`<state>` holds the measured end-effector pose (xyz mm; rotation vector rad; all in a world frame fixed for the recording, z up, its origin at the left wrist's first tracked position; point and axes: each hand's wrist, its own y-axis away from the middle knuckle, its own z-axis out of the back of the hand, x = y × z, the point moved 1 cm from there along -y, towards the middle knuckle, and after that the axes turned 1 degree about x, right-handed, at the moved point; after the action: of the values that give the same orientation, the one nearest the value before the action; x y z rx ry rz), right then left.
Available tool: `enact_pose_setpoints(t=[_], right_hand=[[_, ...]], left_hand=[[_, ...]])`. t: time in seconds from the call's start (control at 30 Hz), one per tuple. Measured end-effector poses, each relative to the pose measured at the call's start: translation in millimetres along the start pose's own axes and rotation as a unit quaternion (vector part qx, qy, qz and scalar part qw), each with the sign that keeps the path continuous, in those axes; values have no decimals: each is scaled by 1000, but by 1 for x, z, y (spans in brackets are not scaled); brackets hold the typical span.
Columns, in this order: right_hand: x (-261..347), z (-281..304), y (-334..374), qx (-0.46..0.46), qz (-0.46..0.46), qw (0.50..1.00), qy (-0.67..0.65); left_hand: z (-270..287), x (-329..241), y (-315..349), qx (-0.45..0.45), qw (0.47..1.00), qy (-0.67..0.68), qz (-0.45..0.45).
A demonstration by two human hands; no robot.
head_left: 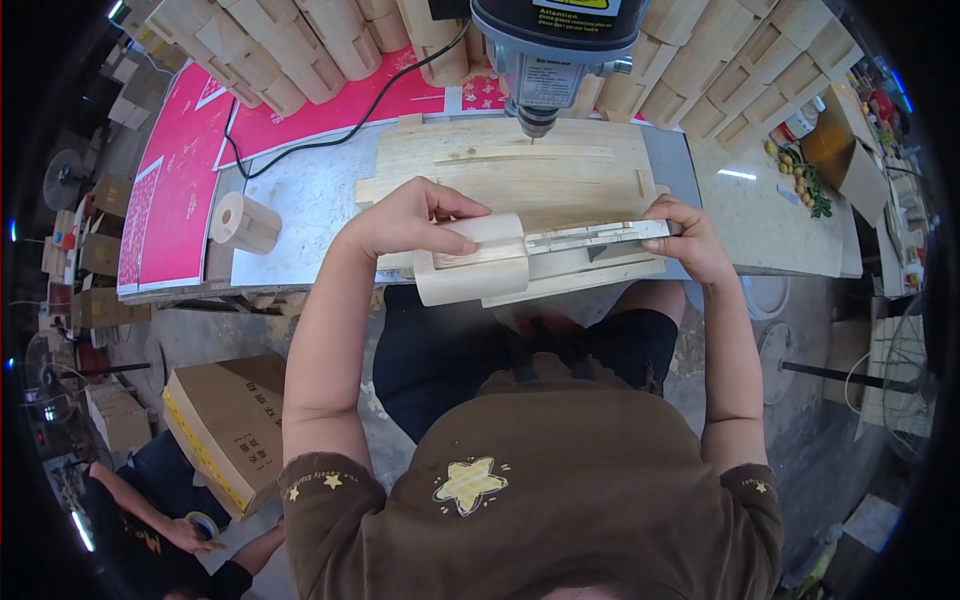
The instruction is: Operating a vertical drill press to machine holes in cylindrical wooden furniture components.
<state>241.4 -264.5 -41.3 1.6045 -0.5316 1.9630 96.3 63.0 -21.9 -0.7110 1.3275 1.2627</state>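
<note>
Left hand: my left hand (405,218) lies over the pale wooden cylinder (470,262), fingers (455,243) curled down and closed on its upper face, pinning it against the wooden jig (570,250).
Right hand: my right hand (688,238) closes on the jig's right end, fingers wrapped over the edge; how tightly, I cannot tell.
Cylinder: at the near edge of the table (300,205), left of centre, on its side, partly overhanging toward my lap.
Jig: a long slatted strip running left to right, with the cylinder seated on its left end.
Handling: I judge the cylinder light, rigid and smooth-sanded, liable to roll; best held from above across its curved side, as my left hand has it. The jig's thin slats look stiff but could split if levered.
Far side: a drill press (553,60) hangs over a flat wooden board (520,170), well beyond the cylinder.
Left: a second wooden cylinder (245,222) stands apart near pink printed sheets (180,180).
Background: stacked wooden blanks (300,50) line the far edge.
Lower left: another person's hand holds a roll of tape (205,524) beside a cardboard box (230,425).
</note>
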Motion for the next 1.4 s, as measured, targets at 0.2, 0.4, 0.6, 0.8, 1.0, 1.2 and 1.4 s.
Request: enact_pose_setpoints(t=[0.2, 0.4, 0.6, 0.8, 1.0, 1.2, 1.4], right_hand=[[15, -3, 2, 4, 69, 991, 112], [-1, -3, -4, -6, 64, 998, 27], [-13, -25, -15, -4, 33, 999, 18], [-14, -32, -22, -31, 30, 999, 10], [-19, -21, -35, -82, 83, 989, 93], [-32, -10, -69, -140, 59, 987, 44], [-25, -26, -86, -136, 59, 989, 27]], left_hand=[[-7, 1, -3, -16, 999, -30, 18], [-11, 5, -11, -3, 994, 102, -40], [-47, 31, -41, -122, 982, 122, -78], [-60, 31, -53, -577, 777, 163, -190], [-70, 56, -30, -487, 858, 9, -161], [-77, 68, -28, -457, 829, -271, -175], [-55, 74, -34, -445, 816, -353, -112]])
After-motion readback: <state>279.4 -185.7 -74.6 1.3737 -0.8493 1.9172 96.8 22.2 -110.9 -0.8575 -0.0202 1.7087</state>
